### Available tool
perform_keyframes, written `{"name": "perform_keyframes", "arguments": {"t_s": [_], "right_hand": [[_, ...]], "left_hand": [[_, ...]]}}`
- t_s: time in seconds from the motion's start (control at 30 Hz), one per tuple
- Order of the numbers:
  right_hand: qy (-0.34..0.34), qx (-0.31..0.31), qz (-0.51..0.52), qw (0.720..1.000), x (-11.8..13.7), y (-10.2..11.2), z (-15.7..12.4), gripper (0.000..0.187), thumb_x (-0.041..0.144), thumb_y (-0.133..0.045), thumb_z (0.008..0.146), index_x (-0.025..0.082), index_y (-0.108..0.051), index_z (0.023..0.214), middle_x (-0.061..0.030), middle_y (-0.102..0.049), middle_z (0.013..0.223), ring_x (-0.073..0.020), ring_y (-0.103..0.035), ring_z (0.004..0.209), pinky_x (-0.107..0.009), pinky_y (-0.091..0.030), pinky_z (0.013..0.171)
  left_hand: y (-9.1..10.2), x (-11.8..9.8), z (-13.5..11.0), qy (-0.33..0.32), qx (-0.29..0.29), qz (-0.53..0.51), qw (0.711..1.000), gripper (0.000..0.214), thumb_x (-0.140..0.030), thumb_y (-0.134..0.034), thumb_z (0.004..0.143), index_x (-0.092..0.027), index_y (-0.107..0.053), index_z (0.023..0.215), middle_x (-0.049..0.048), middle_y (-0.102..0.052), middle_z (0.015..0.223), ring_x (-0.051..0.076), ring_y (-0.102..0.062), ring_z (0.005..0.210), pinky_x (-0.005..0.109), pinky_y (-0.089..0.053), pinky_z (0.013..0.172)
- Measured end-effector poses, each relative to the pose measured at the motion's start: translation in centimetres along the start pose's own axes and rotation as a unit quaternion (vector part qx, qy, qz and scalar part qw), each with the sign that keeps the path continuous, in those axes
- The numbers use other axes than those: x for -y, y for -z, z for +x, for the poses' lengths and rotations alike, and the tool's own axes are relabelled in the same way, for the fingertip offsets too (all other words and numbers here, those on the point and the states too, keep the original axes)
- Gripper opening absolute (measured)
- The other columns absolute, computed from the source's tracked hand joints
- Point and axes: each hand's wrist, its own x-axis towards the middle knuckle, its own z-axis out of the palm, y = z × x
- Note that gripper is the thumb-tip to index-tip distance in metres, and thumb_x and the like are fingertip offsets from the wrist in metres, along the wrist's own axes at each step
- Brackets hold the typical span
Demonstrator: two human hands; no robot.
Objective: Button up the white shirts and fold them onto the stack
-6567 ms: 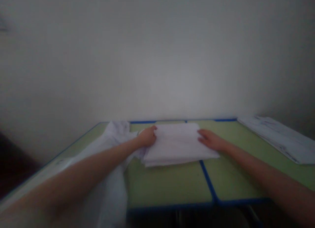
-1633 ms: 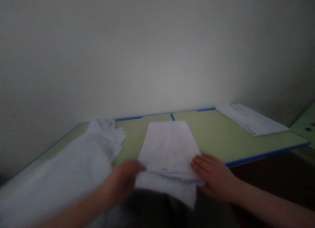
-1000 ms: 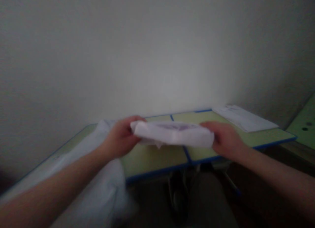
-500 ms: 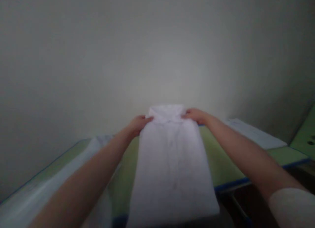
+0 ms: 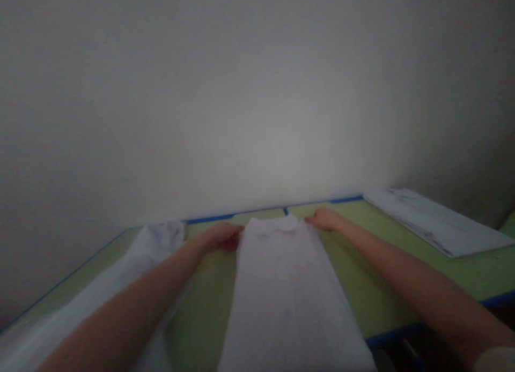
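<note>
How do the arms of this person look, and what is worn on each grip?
The left grip and right grip are ungloved; the blur hides whether rings are worn. The left arm and right arm are mostly bare, with no visible watch or bracelet. A pale sleeve edge shows on the right one only.

A plain grey wall (image 5: pixel 257 93) rises behind a green table (image 5: pixel 201 302) with blue edging (image 5: pixel 209 219); the light is dim, the wall palest near its middle.
</note>
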Motion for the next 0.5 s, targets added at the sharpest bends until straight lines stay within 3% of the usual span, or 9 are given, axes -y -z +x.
{"name": "perform_keyframes", "arguments": {"t_s": [0.07, 0.13, 0.23, 0.33, 0.5], "right_hand": [[-0.014, 0.057, -0.017, 0.998, 0.1, -0.5, -0.6, 0.050, 0.058, -0.058, 0.065, 0.009, -0.062, 0.054, -0.0122, -0.058, 0.051, -0.0224, -0.061, 0.060, -0.030, -0.045, 0.059], [-0.022, 0.083, -0.006, 0.996, 0.7, -1.2, -1.0, 0.042, 0.051, -0.064, 0.061, 0.010, -0.061, 0.055, -0.0097, -0.057, 0.048, -0.0209, -0.059, 0.052, -0.029, -0.045, 0.053], [-0.017, 0.058, 0.024, 0.998, 1.9, -2.3, -1.3, 0.022, 0.030, -0.069, 0.057, 0.010, -0.060, 0.053, -0.0078, -0.056, 0.048, -0.0194, -0.058, 0.052, -0.027, -0.043, 0.052], [-0.006, 0.039, 0.056, 0.998, 2.7, -2.7, -1.4, 0.012, 0.020, -0.064, 0.062, 0.009, -0.061, 0.058, -0.0080, -0.058, 0.053, -0.0171, -0.058, 0.055, -0.024, -0.042, 0.052], [0.023, 0.019, 0.126, 0.992, 2.3, -2.7, -2.1, 0.019, 0.022, -0.052, 0.076, 0.010, -0.063, 0.086, -0.0060, -0.064, 0.066, -0.0106, -0.057, 0.058, -0.017, -0.041, 0.051]], "left_hand": [[-0.6, 0.6, 0.0, 0.009, 0.032, 0.002, 0.999, 0.039, -0.050, -0.062, 0.066, -0.012, -0.058, 0.073, 0.0067, -0.060, 0.067, 0.016, -0.057, 0.057, 0.027, -0.047, 0.052], [-1.5, 1.0, 0.3, -0.001, 0.012, 0.027, 1.000, 0.038, -0.049, -0.065, 0.063, -0.012, -0.059, 0.070, 0.0048, -0.058, 0.063, 0.014, -0.055, 0.054, 0.025, -0.044, 0.049], [-2.4, 1.3, 0.9, -0.012, -0.024, 0.048, 0.998, 0.035, -0.044, -0.068, 0.060, -0.012, -0.059, 0.070, 0.0038, -0.057, 0.058, 0.014, -0.053, 0.051, 0.024, -0.040, 0.046], [-2.5, 1.0, 1.1, -0.031, -0.040, 0.038, 0.998, 0.035, -0.043, -0.066, 0.063, -0.013, -0.059, 0.077, 0.0052, -0.060, 0.065, 0.014, -0.055, 0.054, 0.023, -0.041, 0.047], [-2.1, 0.6, 0.6, -0.070, -0.071, 0.028, 0.995, 0.037, -0.049, -0.055, 0.072, -0.015, -0.056, 0.087, 0.0066, -0.063, 0.079, 0.013, -0.057, 0.062, 0.021, -0.044, 0.052]]}}
